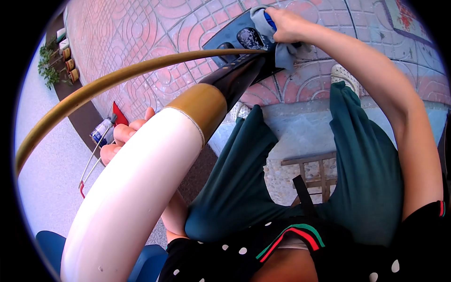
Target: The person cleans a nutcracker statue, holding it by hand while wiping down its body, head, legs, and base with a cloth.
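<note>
A long curved object with a white body point(136, 174), a gold band and a dark end slants from the lower left to the top centre. Behind the white body, my left hand point(124, 134) has its fingers curled against the far side; the palm is hidden. At the dark end, my right hand point(286, 26) is closed round a grey-blue cloth point(285, 56), with something blue showing between the fingers. The cloth touches the dark end, beside a black pad-like part point(250, 37) with whitish smears. A thin gold strip point(117, 73) arches over to the left.
Pink patterned paving point(141, 28) lies beyond. Potted plants point(48, 68), a jar point(102, 133) and a red-tipped metal tool point(89, 169) are at the left. A wooden frame point(319, 175) stands between the green trouser legs. A blue seat point(150, 263) is at the lower left.
</note>
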The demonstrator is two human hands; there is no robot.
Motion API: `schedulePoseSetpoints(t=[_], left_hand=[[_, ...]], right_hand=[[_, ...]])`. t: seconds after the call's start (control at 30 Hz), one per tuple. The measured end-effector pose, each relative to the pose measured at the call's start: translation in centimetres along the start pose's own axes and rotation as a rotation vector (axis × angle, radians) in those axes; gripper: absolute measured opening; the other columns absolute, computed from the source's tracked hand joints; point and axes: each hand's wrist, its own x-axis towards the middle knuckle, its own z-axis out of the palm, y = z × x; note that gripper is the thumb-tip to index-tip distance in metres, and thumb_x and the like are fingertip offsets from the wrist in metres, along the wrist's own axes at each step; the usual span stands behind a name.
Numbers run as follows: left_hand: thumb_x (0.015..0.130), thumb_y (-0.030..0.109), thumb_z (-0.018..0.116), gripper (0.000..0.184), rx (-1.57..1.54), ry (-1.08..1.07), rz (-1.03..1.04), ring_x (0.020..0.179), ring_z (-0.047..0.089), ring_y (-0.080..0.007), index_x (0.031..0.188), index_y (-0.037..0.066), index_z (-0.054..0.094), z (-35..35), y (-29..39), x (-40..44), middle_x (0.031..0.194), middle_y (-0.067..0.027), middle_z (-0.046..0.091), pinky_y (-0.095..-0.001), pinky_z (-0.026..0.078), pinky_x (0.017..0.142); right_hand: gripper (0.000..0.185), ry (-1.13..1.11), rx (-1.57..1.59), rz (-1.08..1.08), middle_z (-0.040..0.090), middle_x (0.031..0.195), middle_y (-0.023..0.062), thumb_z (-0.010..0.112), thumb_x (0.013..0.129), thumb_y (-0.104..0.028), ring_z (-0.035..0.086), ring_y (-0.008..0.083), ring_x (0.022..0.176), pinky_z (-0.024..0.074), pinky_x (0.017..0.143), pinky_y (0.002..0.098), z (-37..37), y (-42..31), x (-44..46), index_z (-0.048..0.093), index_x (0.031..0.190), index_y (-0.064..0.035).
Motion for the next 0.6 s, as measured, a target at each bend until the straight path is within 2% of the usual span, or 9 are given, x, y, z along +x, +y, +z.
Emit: schedulePoseSetpoints(t=[0.07, 0.13, 0.17, 0.2, 0.27, 0.3, 0.47, 0.57, 0.6], left_hand=[[0.085, 0.028, 0.072, 0.059, 0.013, 0.011, 0.014, 0.113, 0.058, -0.0293, 0.136, 0.012, 0.047, -0.2, -0.2, 0.0, 0.122, -0.0138, 0.049, -0.0512, 0.053, 0.094], [0.085, 0.029, 0.072, 0.059, 0.001, 0.004, 0.021, 0.114, 0.057, -0.0291, 0.136, 0.012, 0.047, -0.4, -0.3, -0.2, 0.122, -0.0137, 0.048, -0.0512, 0.053, 0.094], [0.085, 0.029, 0.072, 0.06, -0.004, 0.002, 0.024, 0.114, 0.057, -0.029, 0.136, 0.013, 0.047, -0.5, -0.3, -0.3, 0.122, -0.0136, 0.048, -0.0513, 0.053, 0.094], [0.085, 0.03, 0.073, 0.06, 0.006, -0.018, 0.015, 0.115, 0.057, -0.0289, 0.136, 0.013, 0.046, -0.7, -0.3, -0.3, 0.123, -0.0133, 0.048, -0.0509, 0.053, 0.095], [0.085, 0.03, 0.073, 0.06, 0.02, -0.042, 0.007, 0.116, 0.056, -0.0289, 0.136, 0.013, 0.046, -0.8, -0.1, 0.0, 0.123, -0.0131, 0.048, -0.0506, 0.053, 0.095], [0.085, 0.03, 0.072, 0.059, 0.006, -0.054, -0.001, 0.117, 0.056, -0.0287, 0.135, 0.013, 0.047, -0.8, -0.2, 0.1, 0.123, -0.0126, 0.048, -0.0501, 0.053, 0.095], [0.086, 0.03, 0.072, 0.053, -0.003, 0.031, -0.012, 0.115, 0.056, -0.0279, 0.13, 0.012, 0.049, 0.5, -0.2, -0.2, 0.122, -0.0116, 0.048, -0.0482, 0.054, 0.094], [0.082, 0.012, 0.074, 0.03, -0.151, 0.144, -0.037, 0.103, 0.064, -0.0354, 0.109, 0.006, 0.062, 2.1, 0.2, 1.3, 0.108, -0.0163, 0.064, -0.059, 0.035, 0.109], [0.082, 0.013, 0.074, 0.03, -0.147, 0.133, -0.037, 0.103, 0.064, -0.0351, 0.109, 0.007, 0.061, 2.0, 0.1, 1.2, 0.107, -0.0163, 0.064, -0.0587, 0.035, 0.109]], right_hand=[[0.063, 0.071, 0.025, 0.02, 0.062, 0.11, 0.027, 0.068, 0.069, -0.013, 0.062, 0.0413, 0.103, 0.0509, 0.088, 0.0442, -3.2, 0.2, -0.1, 0.048, 0.128, -0.0015], [0.062, -0.381, 0.293, 0.135, 0.069, 0.093, 0.0207, 0.076, 0.061, -0.028, 0.067, 0.0289, 0.089, 0.053, 0.077, 0.0401, -10.1, -2.5, -0.7, 0.056, 0.113, -0.0006], [0.061, -0.155, 0.235, 0.138, 0.067, 0.098, 0.023, 0.077, 0.061, -0.025, 0.066, 0.0326, 0.094, 0.053, 0.08, 0.0421, -8.2, -2.3, -1.0, 0.055, 0.112, -0.0002], [0.061, -0.155, 0.234, 0.138, 0.067, 0.098, 0.023, 0.077, 0.061, -0.025, 0.066, 0.0326, 0.094, 0.053, 0.08, 0.0421, -6.6, -2.0, -1.1, 0.055, 0.112, -0.0002], [0.069, 0.031, 0.031, 0.035, 0.061, 0.113, 0.0279, 0.071, 0.069, -0.022, 0.061, 0.0416, 0.104, 0.0506, 0.089, 0.0435, -3.8, -1.2, -0.8, 0.047, 0.131, -0.0017], [0.075, 0.01, 0.023, 0.005, 0.06, 0.115, 0.0288, 0.074, 0.067, -0.029, 0.06, 0.0424, 0.105, 0.0498, 0.091, 0.0438, -2.3, -0.9, -0.6, 0.046, 0.131, 0.0], [0.064, 0.05, 0.175, 0.124, 0.06, 0.112, 0.028, 0.071, 0.068, -0.023, 0.06, 0.0439, 0.103, 0.051, 0.087, 0.0454, 0.0, -1.8, -1.6, 0.048, 0.123, 0.0019], [0.058, 0.233, 0.041, 0.072, 0.063, 0.106, 0.0283, 0.071, 0.069, -0.023, 0.062, 0.0415, 0.1, 0.0511, 0.085, 0.0467, -0.9, -3.8, -0.7, 0.05, 0.117, 0.0025], [0.056, 0.219, 0.214, 0.133, 0.062, 0.106, 0.0253, 0.076, 0.064, -0.022, 0.063, 0.0375, 0.101, 0.0525, 0.083, 0.0451, -1.5, -4.3, 0.2, 0.054, 0.111, 0.0005]])
